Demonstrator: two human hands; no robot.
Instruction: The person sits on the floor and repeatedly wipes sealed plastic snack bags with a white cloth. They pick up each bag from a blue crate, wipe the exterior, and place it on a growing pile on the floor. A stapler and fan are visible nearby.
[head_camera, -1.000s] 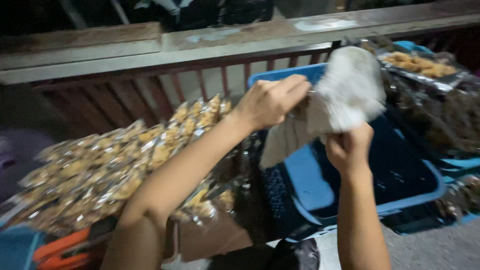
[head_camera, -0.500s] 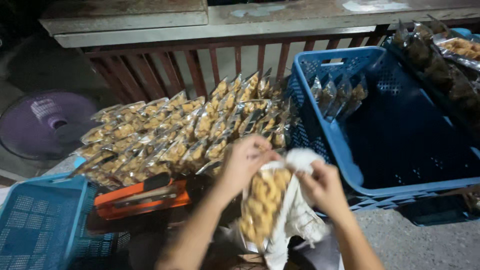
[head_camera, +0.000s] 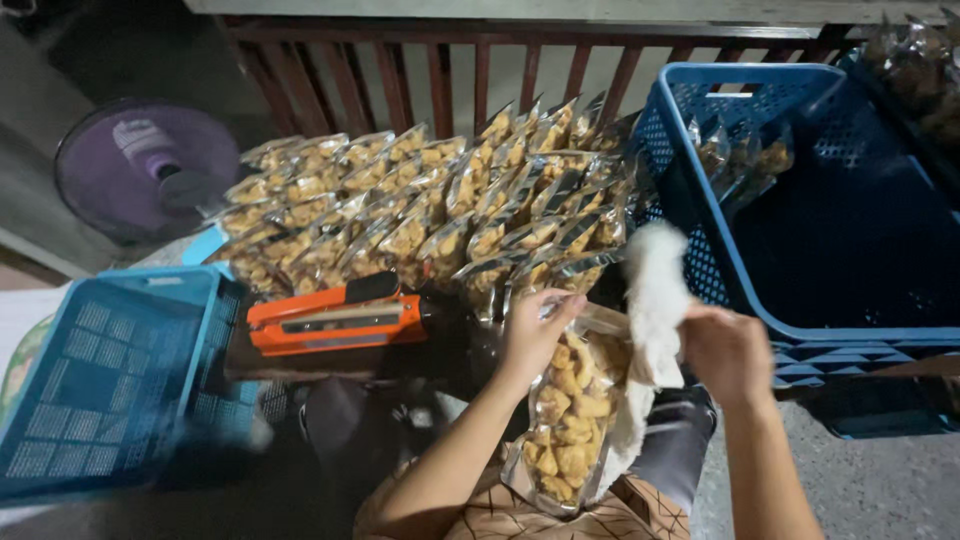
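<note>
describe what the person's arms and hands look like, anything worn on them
Both arms are bare up to where the frame cuts them off: no sleeves, gloves or watch show. The left hand and right hand show no rings on the fingers, as far as the dim light tells.

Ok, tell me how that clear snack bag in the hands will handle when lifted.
The snack bag likely flops: its film creases under the left hand. It probably feels light, holding loose fried pieces, which may crush if squeezed. The glossy film may slip; the right hand holds a white cloth.
</note>
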